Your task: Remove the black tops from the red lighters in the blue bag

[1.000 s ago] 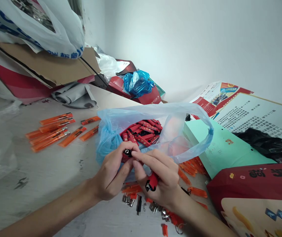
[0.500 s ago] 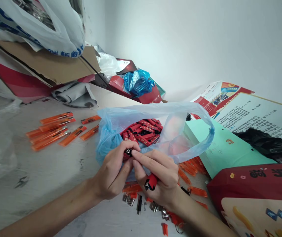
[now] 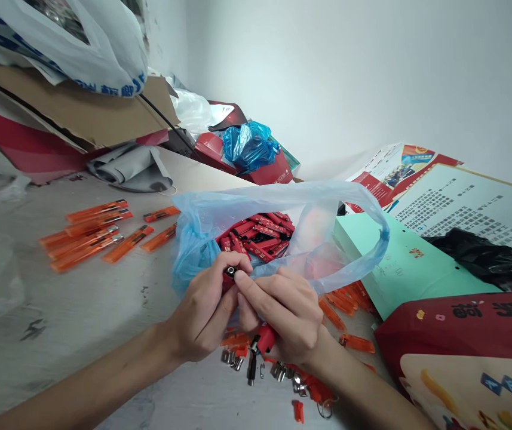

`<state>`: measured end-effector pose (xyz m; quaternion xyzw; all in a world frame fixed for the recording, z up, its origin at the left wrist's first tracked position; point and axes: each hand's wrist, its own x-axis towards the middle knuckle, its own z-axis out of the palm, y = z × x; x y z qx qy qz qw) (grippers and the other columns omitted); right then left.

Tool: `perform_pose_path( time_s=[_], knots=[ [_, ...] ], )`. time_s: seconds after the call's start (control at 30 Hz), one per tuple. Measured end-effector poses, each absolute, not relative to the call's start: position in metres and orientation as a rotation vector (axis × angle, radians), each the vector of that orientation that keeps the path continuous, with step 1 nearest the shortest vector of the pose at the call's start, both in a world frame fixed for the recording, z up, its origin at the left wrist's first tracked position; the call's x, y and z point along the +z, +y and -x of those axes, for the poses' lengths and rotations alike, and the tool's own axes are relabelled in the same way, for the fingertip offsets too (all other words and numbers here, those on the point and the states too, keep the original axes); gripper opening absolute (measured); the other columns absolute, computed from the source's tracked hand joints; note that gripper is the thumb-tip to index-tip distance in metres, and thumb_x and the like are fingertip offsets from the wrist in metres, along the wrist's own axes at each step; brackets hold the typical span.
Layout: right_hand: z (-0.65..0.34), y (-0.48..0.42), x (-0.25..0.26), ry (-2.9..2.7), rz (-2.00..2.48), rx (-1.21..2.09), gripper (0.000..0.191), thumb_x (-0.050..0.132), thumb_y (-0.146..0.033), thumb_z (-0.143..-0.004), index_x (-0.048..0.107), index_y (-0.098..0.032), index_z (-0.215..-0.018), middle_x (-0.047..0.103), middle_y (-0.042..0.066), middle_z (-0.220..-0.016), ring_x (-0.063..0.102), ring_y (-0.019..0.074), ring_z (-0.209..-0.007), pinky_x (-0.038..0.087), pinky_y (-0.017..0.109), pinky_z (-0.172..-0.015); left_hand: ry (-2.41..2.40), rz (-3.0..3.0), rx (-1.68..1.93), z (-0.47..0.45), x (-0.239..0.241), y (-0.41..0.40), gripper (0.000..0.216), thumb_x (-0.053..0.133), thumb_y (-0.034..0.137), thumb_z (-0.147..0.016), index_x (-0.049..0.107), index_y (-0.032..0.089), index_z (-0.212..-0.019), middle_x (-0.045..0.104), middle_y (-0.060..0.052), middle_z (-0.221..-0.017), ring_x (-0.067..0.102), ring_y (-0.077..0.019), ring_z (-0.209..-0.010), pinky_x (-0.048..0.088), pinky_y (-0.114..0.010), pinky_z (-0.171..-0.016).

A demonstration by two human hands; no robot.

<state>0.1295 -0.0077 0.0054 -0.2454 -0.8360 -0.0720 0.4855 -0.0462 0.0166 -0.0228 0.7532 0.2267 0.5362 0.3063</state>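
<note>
My left hand (image 3: pixel 206 310) is wrapped round a red lighter (image 3: pixel 230 276), its black top end facing me. My right hand (image 3: pixel 282 310) presses its thumb and index fingertips against that end. A second red lighter (image 3: pixel 264 338) is tucked in the curled lower fingers of my right hand, its metal end pointing down and left. Just behind my hands an open, light blue plastic bag (image 3: pixel 197 230) holds many red lighters (image 3: pixel 267 233). Beneath my hands lie metal lighter hoods (image 3: pixel 278 371), a black piece (image 3: pixel 251 368) and orange bits (image 3: pixel 298 411).
Orange lighters (image 3: pixel 89 236) lie on the grey table (image 3: pixel 103 322) at left, and more orange ones (image 3: pixel 358 343) at right. A green folder (image 3: pixel 381 257), black plastic (image 3: pixel 475 254) and a red printed package (image 3: pixel 462 328) crowd the right. Cardboard (image 3: pixel 94 113) and a blue bag (image 3: pixel 249 146) stand behind.
The second lighter in my right hand has shifted left and slightly up, and the right fingers have moved slightly left. The left hand still grips its lighter.
</note>
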Motion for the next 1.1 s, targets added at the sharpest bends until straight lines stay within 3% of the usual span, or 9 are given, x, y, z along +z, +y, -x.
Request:
perform_pose_path(
  time_s=[0.33,0.67,0.8,0.9,1.03,1.1],
  knots=[
    [-0.128,-0.010,0.017,-2.074,0.585,-0.226,0.045,0.036,-0.019,-0.112,0.057,-0.001,-0.147,0.071,0.008,-0.081,0.064,0.0187,-0.069,0.038,0.038,-0.050,0.585,-2.064,1.385,0.048,-0.026,0.019,0.017,0.039,0.020,-0.107,0.047,0.024,-0.121,0.058,-0.003,-0.091,0.061,-0.0197,-0.072,0.047,-0.036,-0.066],
    [-0.129,-0.014,0.020,-2.100,0.622,-0.219,0.045,0.035,-0.018,-0.111,0.053,-0.003,-0.150,0.068,0.004,-0.074,0.065,0.0179,-0.067,0.038,0.036,-0.051,0.548,-2.019,1.359,0.046,-0.023,0.018,0.012,0.039,0.017,-0.108,0.046,0.023,-0.115,0.057,-0.004,-0.096,0.061,-0.0201,-0.081,0.049,-0.035,-0.071],
    [-0.127,-0.012,0.017,-2.016,0.673,-0.063,0.038,0.051,-0.020,-0.106,0.064,-0.009,-0.140,0.073,0.009,-0.088,0.068,0.0197,-0.071,0.048,0.036,-0.055,0.534,-1.850,1.312,0.044,-0.020,0.016,0.013,0.039,0.027,-0.110,0.050,0.023,-0.115,0.057,-0.004,-0.092,0.056,-0.0202,-0.079,0.048,-0.036,-0.072],
    [-0.122,-0.014,0.023,-1.884,0.809,0.168,0.028,0.061,-0.012,-0.098,0.072,-0.019,-0.123,0.076,0.007,-0.093,0.070,0.0172,-0.076,0.059,0.032,-0.064,0.533,-1.565,1.203,0.041,-0.013,0.012,0.019,0.045,0.037,-0.108,0.052,0.023,-0.097,0.047,0.000,-0.081,0.044,-0.0174,-0.069,0.044,-0.032,-0.064],
    [-0.116,-0.016,0.033,-1.677,0.948,0.467,0.008,0.067,-0.018,-0.096,0.067,-0.022,-0.103,0.069,-0.001,-0.079,0.066,0.0133,-0.068,0.060,0.029,-0.066,0.506,-1.226,1.073,0.037,-0.004,0.006,0.022,0.052,0.040,-0.099,0.052,0.023,-0.086,0.040,0.001,-0.073,0.034,-0.0156,-0.062,0.034,-0.029,-0.052],
    [-0.114,-0.015,0.034,-1.595,0.980,0.622,0.009,0.069,-0.021,-0.094,0.062,-0.022,-0.099,0.065,-0.003,-0.077,0.064,0.0116,-0.064,0.058,0.026,-0.060,0.500,-1.160,1.065,0.036,-0.002,0.004,0.021,0.053,0.041,-0.096,0.055,0.023,-0.086,0.043,0.000,-0.074,0.035,-0.0155,-0.061,0.034,-0.029,-0.051]
  ],
)
